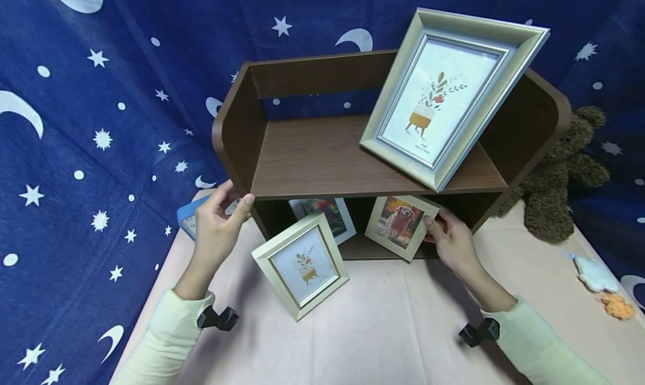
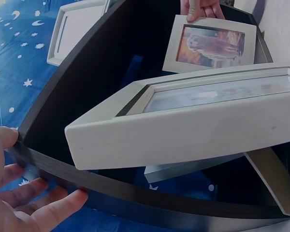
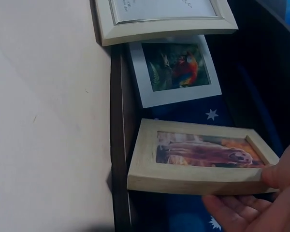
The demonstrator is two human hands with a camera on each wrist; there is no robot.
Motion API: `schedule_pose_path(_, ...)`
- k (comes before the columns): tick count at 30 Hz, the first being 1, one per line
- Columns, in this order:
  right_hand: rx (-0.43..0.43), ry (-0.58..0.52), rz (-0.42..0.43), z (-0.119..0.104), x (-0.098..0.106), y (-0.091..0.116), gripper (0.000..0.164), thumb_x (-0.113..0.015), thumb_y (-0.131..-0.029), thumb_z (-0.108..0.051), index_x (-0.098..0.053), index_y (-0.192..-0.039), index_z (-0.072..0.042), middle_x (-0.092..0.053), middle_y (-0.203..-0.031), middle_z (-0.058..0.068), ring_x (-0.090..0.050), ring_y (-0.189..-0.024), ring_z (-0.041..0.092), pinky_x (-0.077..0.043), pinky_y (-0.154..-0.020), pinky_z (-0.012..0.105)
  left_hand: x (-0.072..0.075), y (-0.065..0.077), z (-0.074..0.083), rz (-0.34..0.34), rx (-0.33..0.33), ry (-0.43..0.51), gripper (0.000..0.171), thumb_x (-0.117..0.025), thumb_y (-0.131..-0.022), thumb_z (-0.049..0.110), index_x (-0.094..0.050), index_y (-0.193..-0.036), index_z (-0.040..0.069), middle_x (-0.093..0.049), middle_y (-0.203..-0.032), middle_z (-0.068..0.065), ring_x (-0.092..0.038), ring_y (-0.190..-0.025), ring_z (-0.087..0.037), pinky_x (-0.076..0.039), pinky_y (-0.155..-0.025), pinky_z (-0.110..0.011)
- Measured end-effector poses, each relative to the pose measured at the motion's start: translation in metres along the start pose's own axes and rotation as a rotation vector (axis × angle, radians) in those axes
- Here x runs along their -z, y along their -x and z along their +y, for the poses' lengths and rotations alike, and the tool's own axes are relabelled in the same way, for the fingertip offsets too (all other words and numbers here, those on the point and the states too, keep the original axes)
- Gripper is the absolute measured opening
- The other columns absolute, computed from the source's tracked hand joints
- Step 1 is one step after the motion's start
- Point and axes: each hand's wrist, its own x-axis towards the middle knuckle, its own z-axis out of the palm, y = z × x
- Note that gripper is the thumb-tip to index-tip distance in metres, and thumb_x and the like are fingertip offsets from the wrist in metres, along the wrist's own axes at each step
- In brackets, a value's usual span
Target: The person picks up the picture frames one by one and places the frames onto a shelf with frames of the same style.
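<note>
My right hand [image 1: 453, 242] pinches the right edge of a cream picture frame [image 3: 198, 181] with a dog photo, thumb on the front and fingers behind. It is tilted at the lower opening of a brown wooden shelf [image 1: 312, 155]. My left hand [image 1: 218, 214] holds the shelf's left side panel, thumb at its front edge and fingers along the outer face. Just right of that hand, a cream frame with a plant print [image 1: 304, 264] leans before the lower level. Behind it stands a pale frame with a parrot picture [image 3: 176, 72], partly hidden in the head view.
A larger silver-gold frame [image 1: 438, 97] stands tilted on the upper board. Behind the left hand is a blue-edged object [image 1: 187, 214], partly covered. A brown teddy bear [image 1: 549, 189] and small plush pieces [image 1: 597, 273] lie right of the shelf. A starry blue cloth [image 1: 126, 150] hangs behind.
</note>
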Motion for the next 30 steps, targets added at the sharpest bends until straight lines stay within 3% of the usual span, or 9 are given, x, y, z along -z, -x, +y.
schedule_pose_path(9, -0.017, 0.116, -0.019, -0.009, -0.002, -0.007, 0.048, -0.043, -0.108, -0.021, -0.043, -0.141, 0.013, -0.066, -0.109, 0.036, -0.070, -0.096, 0.044, -0.062, -0.077, 0.042, 0.003, 0.003, 0.000, 0.018, 0.009, -0.005, 0.038, -0.066, -0.096, 0.011, -0.061, -0.132, 0.001, -0.069, -0.104, 0.014, -0.066, -0.095, -0.006, -0.061, -0.069, -0.019)
schedule_pose_path(13, -0.038, 0.121, -0.048, -0.011, -0.001, -0.012, 0.055, -0.040, -0.109, -0.023, -0.032, -0.147, 0.016, -0.061, -0.114, 0.039, -0.067, -0.100, 0.048, -0.062, -0.079, 0.042, 0.004, 0.004, 0.000, 0.028, 0.006, -0.013, 0.037, -0.066, -0.096, 0.008, -0.061, -0.132, 0.000, -0.068, -0.102, 0.014, -0.066, -0.094, -0.004, -0.060, -0.068, -0.017)
schedule_pose_path(15, -0.056, 0.110, -0.055, -0.012, -0.002, -0.014, 0.059, -0.039, -0.109, -0.024, -0.025, -0.150, 0.016, -0.060, -0.118, 0.039, -0.067, -0.101, 0.047, -0.062, -0.080, 0.040, 0.004, 0.004, 0.000, 0.032, 0.000, -0.014, 0.037, -0.066, -0.095, 0.006, -0.061, -0.131, -0.001, -0.068, -0.101, 0.014, -0.065, -0.093, -0.003, -0.060, -0.067, -0.017)
schedule_pose_path(17, -0.072, 0.091, -0.059, -0.011, -0.002, -0.017, 0.060, -0.038, -0.109, -0.025, -0.024, -0.151, 0.015, -0.060, -0.118, 0.038, -0.071, -0.093, 0.028, -0.062, -0.080, 0.038, 0.004, 0.004, 0.001, 0.035, -0.003, -0.014, 0.037, -0.066, -0.095, 0.005, -0.061, -0.131, -0.001, -0.068, -0.100, 0.014, -0.065, -0.092, -0.003, -0.060, -0.067, -0.017)
schedule_pose_path(18, -0.080, 0.084, -0.058, -0.011, -0.002, -0.018, 0.060, -0.038, -0.109, -0.026, -0.024, -0.151, 0.014, -0.060, -0.118, 0.038, -0.071, -0.093, 0.026, -0.063, -0.080, 0.037, 0.004, 0.004, 0.001, 0.037, -0.003, -0.012, 0.037, -0.066, -0.095, 0.005, -0.061, -0.131, -0.001, -0.068, -0.100, 0.013, -0.065, -0.092, -0.003, -0.060, -0.067, -0.017)
schedule_pose_path(22, -0.112, 0.070, -0.068, -0.009, -0.002, -0.019, 0.063, -0.037, -0.109, -0.029, -0.019, -0.153, 0.013, -0.057, -0.125, 0.038, -0.070, -0.095, 0.023, -0.063, -0.081, 0.033, 0.003, 0.005, 0.000, 0.033, 0.006, -0.010, 0.037, -0.066, -0.095, 0.004, -0.061, -0.131, -0.001, -0.067, -0.099, 0.013, -0.065, -0.091, -0.002, -0.061, -0.067, -0.018)
schedule_pose_path(24, -0.129, 0.066, -0.076, -0.007, -0.001, -0.018, 0.065, -0.035, -0.109, -0.030, -0.017, -0.154, 0.013, -0.055, -0.127, 0.038, -0.068, -0.097, 0.030, -0.062, -0.081, 0.033, 0.002, 0.006, -0.001, 0.025, 0.010, -0.010, 0.038, -0.066, -0.095, 0.004, -0.061, -0.132, 0.000, -0.067, -0.100, 0.013, -0.065, -0.091, -0.002, -0.061, -0.068, -0.019)
schedule_pose_path(28, -0.145, 0.038, -0.078, -0.004, 0.000, -0.019, 0.065, -0.034, -0.109, -0.032, -0.019, -0.153, 0.013, -0.054, -0.124, 0.037, -0.061, -0.085, 0.000, -0.062, -0.078, 0.026, 0.000, 0.005, -0.001, 0.009, -0.007, -0.015, 0.038, -0.066, -0.095, 0.004, -0.061, -0.132, 0.000, -0.067, -0.102, 0.014, -0.065, -0.092, -0.001, -0.062, -0.070, -0.020)
schedule_pose_path(30, -0.141, 0.017, -0.085, -0.004, 0.001, -0.022, 0.065, -0.034, -0.109, -0.034, -0.022, -0.153, 0.012, -0.053, -0.125, 0.035, -0.055, -0.083, -0.009, -0.060, -0.076, 0.023, -0.001, 0.003, -0.001, 0.010, -0.023, -0.014, 0.038, -0.066, -0.095, 0.004, -0.061, -0.132, 0.000, -0.067, -0.102, 0.014, -0.065, -0.092, 0.000, -0.061, -0.070, -0.019)
